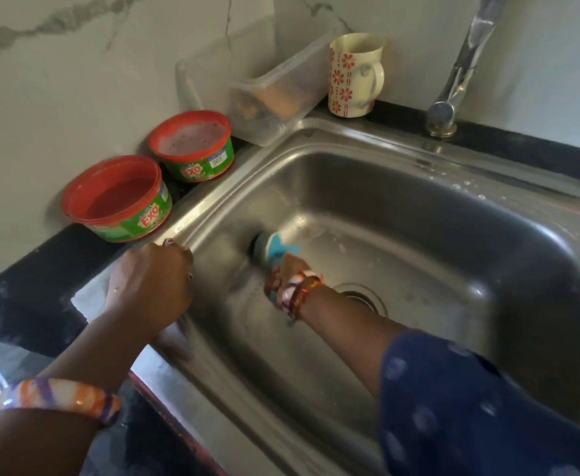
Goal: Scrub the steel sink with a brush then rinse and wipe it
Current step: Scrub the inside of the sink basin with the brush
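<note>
Kitchen counter, dark stone, white marble-look wall behind; steel sink (419,214) fills centre and right of frame. Right hand (283,274) at frame centre, down inside the basin, fingers curled round the handle of a blue brush (274,247); brush head pressed to the basin's left inner wall, motion-blurred. Right wrist has thread bands and a bangle, blue dotted sleeve (470,407) at lower right. Left hand (154,286) centre-left, resting on the sink's left rim, fingers bent over the edge into the basin; grip on anything cannot be told. Orange-white bangle (58,396) on left forearm, lower left. Drain (360,295) just right of the right wrist, on basin floor. Soapy smears on basin floor beyond the brush. Two red-rimmed green EXO tubs on counter left of sink: near tub (116,197), far tub (192,146) with pinkish foam. Clear plastic box (257,80) top centre. Floral mug (353,73) beside it. Tap (460,70) upper right.
</note>
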Motion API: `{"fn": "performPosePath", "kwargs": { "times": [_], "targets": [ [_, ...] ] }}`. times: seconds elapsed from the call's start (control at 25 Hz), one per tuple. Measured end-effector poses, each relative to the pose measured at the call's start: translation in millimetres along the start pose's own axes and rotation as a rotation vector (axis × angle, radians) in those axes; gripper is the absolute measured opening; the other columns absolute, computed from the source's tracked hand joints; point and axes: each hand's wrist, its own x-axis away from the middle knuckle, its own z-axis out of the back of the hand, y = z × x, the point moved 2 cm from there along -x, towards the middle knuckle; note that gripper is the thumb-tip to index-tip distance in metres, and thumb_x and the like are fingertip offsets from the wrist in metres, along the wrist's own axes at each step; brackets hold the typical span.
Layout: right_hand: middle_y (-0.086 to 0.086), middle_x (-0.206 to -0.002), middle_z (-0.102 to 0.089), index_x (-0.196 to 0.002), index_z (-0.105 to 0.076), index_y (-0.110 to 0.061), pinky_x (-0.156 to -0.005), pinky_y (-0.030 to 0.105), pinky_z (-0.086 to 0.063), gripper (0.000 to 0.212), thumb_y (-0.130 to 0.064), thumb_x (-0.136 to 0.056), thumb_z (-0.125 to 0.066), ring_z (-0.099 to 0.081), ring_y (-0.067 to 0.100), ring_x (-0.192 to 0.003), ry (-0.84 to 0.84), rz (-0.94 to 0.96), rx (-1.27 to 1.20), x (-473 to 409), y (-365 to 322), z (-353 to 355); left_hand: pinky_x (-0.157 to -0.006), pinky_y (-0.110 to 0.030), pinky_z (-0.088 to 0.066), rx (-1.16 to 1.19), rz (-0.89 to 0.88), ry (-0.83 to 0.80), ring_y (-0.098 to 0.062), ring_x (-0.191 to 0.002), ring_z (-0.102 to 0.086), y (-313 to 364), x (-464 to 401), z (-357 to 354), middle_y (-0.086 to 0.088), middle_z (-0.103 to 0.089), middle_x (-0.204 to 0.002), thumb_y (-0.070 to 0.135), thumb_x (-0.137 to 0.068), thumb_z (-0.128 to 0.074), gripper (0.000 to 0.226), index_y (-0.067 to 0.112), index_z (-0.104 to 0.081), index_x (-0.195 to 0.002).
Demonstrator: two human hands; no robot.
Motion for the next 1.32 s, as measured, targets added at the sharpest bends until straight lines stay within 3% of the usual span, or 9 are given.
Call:
{"fn": "performPosePath", "kwargs": {
  "times": [0.12, 0.2, 0.28, 0.44, 0.56, 0.76, 0.96, 1.16, 1.32],
  "targets": [
    [-0.003, -0.026, -0.034, -0.056, -0.032, -0.016, -0.024, 0.008, -0.024, 0.037, 0.007, -0.083, -0.042, -0.033, 0.008, -0.017, -0.106, -0.034, 0.021, 5, -24, -4, -0.065, -0.03, -0.047, -0.034, -0.015, 0.001, -0.031, -0.094, -0.066, -1, -2, -6, -0.007, -0.069, -0.099, 0.026, -0.085, -0.055, 0.03, 0.016, -0.06, -0.113],
    [-0.005, -0.023, -0.03, -0.059, -0.03, -0.016, -0.024, 0.005, -0.02, 0.037, -0.003, -0.094, -0.033, -0.028, 0.005, -0.015, -0.053, 0.13, -0.133, 18, -66, -23, -0.066, -0.03, -0.047, -0.065, -0.023, -0.015, -0.031, -0.095, -0.065, -1, -2, -6, -0.007, -0.068, -0.102, 0.026, -0.086, -0.053, 0.036, 0.015, -0.055, -0.12],
    [-0.009, -0.029, -0.033, -0.061, -0.029, -0.021, -0.024, 0.005, -0.018, 0.038, -0.021, -0.1, -0.03, -0.027, 0.002, -0.016, -0.057, 0.223, 0.182, 33, -54, -21, -0.073, -0.031, -0.05, -0.051, -0.015, -0.034, -0.03, -0.1, -0.064, -2, -1, -1, -0.007, -0.066, -0.11, 0.026, -0.088, -0.051, 0.039, 0.017, -0.05, -0.126],
    [-0.009, -0.033, -0.035, -0.065, -0.03, -0.021, -0.024, 0.007, -0.018, 0.037, -0.028, -0.101, -0.031, -0.027, 0.002, -0.018, -0.306, -0.159, 0.313, 51, 0, -8, -0.082, -0.027, -0.047, 0.014, -0.032, -0.034, -0.026, -0.109, -0.061, -2, 3, 16, -0.004, -0.062, -0.12, 0.027, -0.095, -0.044, 0.034, 0.022, -0.049, -0.129],
    [-0.007, -0.026, -0.034, -0.066, -0.032, -0.017, -0.028, 0.003, -0.02, 0.039, -0.032, -0.102, -0.03, -0.028, 0.003, -0.017, -0.163, 0.13, 0.084, 34, -54, -27, -0.085, -0.029, -0.048, 0.061, -0.013, -0.033, -0.028, -0.111, -0.059, -4, 8, 16, -0.004, -0.06, -0.125, 0.026, -0.095, -0.042, 0.042, 0.024, -0.043, -0.137],
    [-0.006, -0.026, -0.031, -0.065, -0.034, -0.014, -0.029, 0.003, -0.019, 0.04, -0.033, -0.1, -0.033, -0.023, 0.004, -0.018, -0.252, 0.064, 0.381, 60, 0, -23, -0.093, -0.027, -0.044, 0.295, 0.025, -0.077, -0.028, -0.121, -0.053, -15, 13, 19, 0.003, -0.047, -0.143, 0.022, -0.096, -0.043, 0.046, 0.037, -0.043, -0.139],
    [-0.001, -0.044, -0.036, -0.071, -0.038, -0.018, -0.033, 0.002, -0.021, 0.032, -0.028, -0.101, -0.033, -0.024, 0.004, -0.018, 0.006, 0.307, 0.122, 49, -65, -39, -0.093, -0.027, -0.044, 0.294, 0.004, -0.104, -0.025, -0.12, -0.054, -19, 12, 20, 0.005, -0.046, -0.144, 0.026, -0.098, -0.04, 0.046, 0.038, -0.037, -0.142],
    [-0.001, -0.048, -0.034, -0.07, -0.041, -0.019, -0.03, 0.004, -0.019, 0.032, -0.033, -0.099, -0.037, -0.025, 0.003, -0.018, -0.221, 0.118, 0.35, 72, -9, -38, -0.09, -0.029, -0.046, 0.296, 0.009, -0.104, -0.03, -0.113, -0.057, -20, 12, 20, -0.002, -0.054, -0.135, 0.028, -0.097, -0.043, 0.043, 0.041, -0.043, -0.138],
    [-0.001, -0.056, -0.034, -0.079, -0.047, -0.019, -0.031, 0.005, -0.021, 0.025, -0.029, -0.1, -0.037, -0.028, 0.002, -0.019, 0.029, 0.446, 0.425, 56, -75, -39, -0.085, -0.029, -0.047, 0.294, 0.008, -0.114, -0.03, -0.106, -0.06, -19, 12, 19, -0.004, -0.058, -0.127, 0.025, -0.097, -0.042, 0.041, 0.038, -0.046, -0.137]
  ]
}}
